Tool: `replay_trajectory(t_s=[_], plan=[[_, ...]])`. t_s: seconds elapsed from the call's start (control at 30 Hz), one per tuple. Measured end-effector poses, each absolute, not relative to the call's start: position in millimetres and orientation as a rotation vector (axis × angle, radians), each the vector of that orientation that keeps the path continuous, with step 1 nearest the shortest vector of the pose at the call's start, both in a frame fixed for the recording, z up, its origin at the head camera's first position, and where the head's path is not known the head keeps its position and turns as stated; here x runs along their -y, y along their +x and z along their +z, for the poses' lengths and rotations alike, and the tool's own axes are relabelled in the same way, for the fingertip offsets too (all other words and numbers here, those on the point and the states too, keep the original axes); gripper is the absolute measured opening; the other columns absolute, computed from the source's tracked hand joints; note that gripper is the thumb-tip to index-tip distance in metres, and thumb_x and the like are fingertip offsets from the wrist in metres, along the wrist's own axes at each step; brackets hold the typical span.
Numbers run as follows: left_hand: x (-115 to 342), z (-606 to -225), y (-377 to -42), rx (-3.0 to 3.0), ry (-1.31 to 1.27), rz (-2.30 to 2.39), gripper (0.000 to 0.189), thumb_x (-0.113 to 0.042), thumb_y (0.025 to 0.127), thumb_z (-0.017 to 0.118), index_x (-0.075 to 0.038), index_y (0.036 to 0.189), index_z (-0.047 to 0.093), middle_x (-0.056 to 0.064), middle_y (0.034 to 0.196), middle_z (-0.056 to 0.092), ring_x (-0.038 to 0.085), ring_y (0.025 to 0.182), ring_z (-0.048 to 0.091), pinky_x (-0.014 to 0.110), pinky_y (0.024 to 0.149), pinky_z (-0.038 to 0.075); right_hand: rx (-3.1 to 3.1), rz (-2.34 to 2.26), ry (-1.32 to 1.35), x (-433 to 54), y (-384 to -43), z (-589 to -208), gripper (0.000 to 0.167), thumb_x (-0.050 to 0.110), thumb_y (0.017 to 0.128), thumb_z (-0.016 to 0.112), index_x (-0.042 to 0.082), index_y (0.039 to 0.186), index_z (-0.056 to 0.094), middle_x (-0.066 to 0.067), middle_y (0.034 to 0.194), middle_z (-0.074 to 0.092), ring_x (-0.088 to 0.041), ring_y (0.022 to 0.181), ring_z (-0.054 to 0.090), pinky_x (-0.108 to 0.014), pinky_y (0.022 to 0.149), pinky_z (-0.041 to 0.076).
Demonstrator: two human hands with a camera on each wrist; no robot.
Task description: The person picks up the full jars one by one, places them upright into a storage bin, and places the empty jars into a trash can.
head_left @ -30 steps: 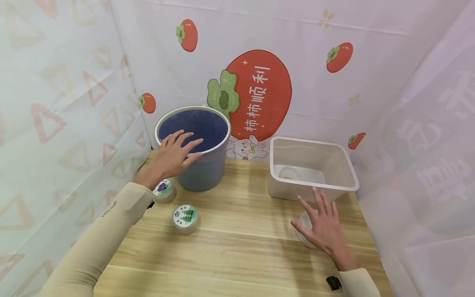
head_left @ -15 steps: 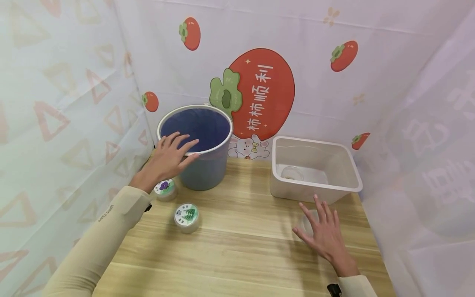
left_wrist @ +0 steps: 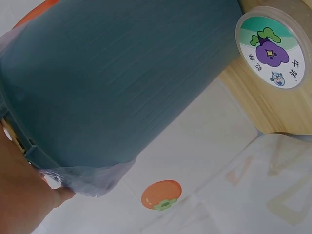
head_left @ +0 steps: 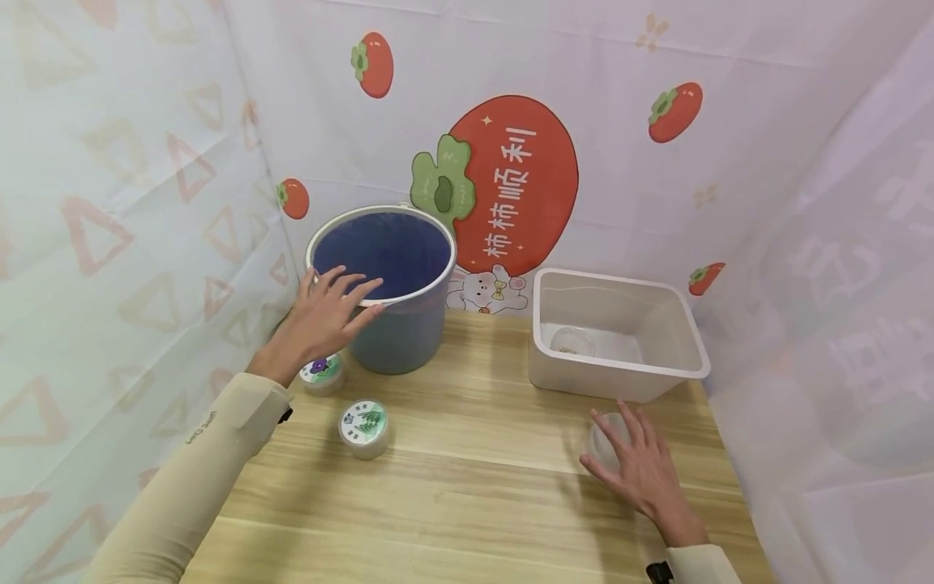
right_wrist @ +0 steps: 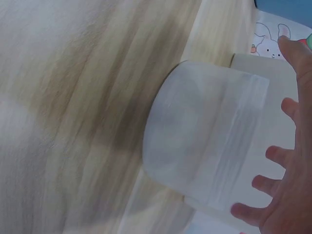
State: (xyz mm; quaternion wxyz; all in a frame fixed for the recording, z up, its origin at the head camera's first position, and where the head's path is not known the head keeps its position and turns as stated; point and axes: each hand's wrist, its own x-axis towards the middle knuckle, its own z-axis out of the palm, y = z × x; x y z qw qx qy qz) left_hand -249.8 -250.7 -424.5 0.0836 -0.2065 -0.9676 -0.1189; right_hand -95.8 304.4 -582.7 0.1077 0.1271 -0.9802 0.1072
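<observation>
In the head view my left hand [head_left: 317, 324], fingers spread, is over the near-left rim of a blue-grey bucket [head_left: 397, 341]. A thin plastic liner [left_wrist: 95, 183] folds over that rim in the left wrist view. Whether the palm touches the rim is hard to tell. My right hand [head_left: 645, 474] hovers with parted fingers over a clear plastic jar [head_left: 609, 438] that stands on the table. From the right wrist, the frosted jar [right_wrist: 200, 136] appears apart from the fingers [right_wrist: 280, 156], which curve loosely and hold nothing.
A beige rectangular bin [head_left: 601, 373] stands behind the jar, with a small clear round container [head_left: 572, 341] inside. Left of centre sit two round tubs: one with a green-pattern lid [head_left: 365, 426], another with a purple-pattern lid [head_left: 321, 373]. Printed cloth walls [head_left: 613, 203] enclose the wooden table [head_left: 452, 487].
My right hand has shifted slightly toward me and closer about the jar, so more of the jar shows. My left hand has drawn back a little from over the bucket's mouth.
</observation>
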Motion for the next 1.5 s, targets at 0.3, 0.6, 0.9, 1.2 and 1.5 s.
replay_trajectory(t_s=[0.3,0.6,0.9,1.2,1.5], plan=[[252,-428,-250,2.859,-0.616,-0.377,0.060,-0.057,0.113,0.047,-0.026,0.165,0.050,0.016,0.165,0.051,0.045,0.161,0.030,0.077,0.129,0.001,2.924,0.274,0.383,-309,-95,-588,0.077,0.060,0.093,0.077,0.026,0.159,0.055,-0.027,0.166,0.044,-0.059,0.144,0.048,-0.078,0.101,0.049],[252,-431,-250,2.857,-0.617,-0.381,0.059,-0.057,0.113,0.046,-0.025,0.164,0.051,0.016,0.165,0.050,0.045,0.161,0.031,0.077,0.130,0.000,2.888,0.227,0.420,-313,-93,-592,0.075,0.056,0.091,0.081,0.026,0.156,0.059,-0.026,0.163,0.048,-0.057,0.144,0.049,-0.077,0.095,0.052],[253,-433,-251,2.846,-0.613,-0.385,0.059,-0.055,0.113,0.048,-0.025,0.163,0.052,0.015,0.165,0.050,0.044,0.161,0.031,0.076,0.130,0.000,2.894,0.147,0.433,-314,-96,-592,0.075,0.054,0.089,0.084,0.026,0.155,0.060,-0.027,0.163,0.048,-0.055,0.140,0.052,-0.075,0.086,0.056],[252,-434,-251,2.849,-0.611,-0.382,0.058,-0.055,0.113,0.050,-0.025,0.163,0.052,0.014,0.164,0.051,0.043,0.162,0.031,0.075,0.131,0.000,2.926,0.156,0.409,-314,-99,-586,0.074,0.055,0.087,0.086,0.028,0.152,0.063,-0.028,0.158,0.051,-0.054,0.136,0.055,-0.073,0.084,0.056],[252,-433,-249,2.827,-0.620,-0.386,0.057,-0.054,0.113,0.050,-0.024,0.161,0.055,0.015,0.163,0.052,0.044,0.160,0.033,0.076,0.130,0.002,2.949,0.166,0.429,-313,-102,-582,0.073,0.055,0.086,0.087,0.028,0.150,0.064,-0.029,0.154,0.053,-0.056,0.133,0.057,-0.074,0.082,0.055]])
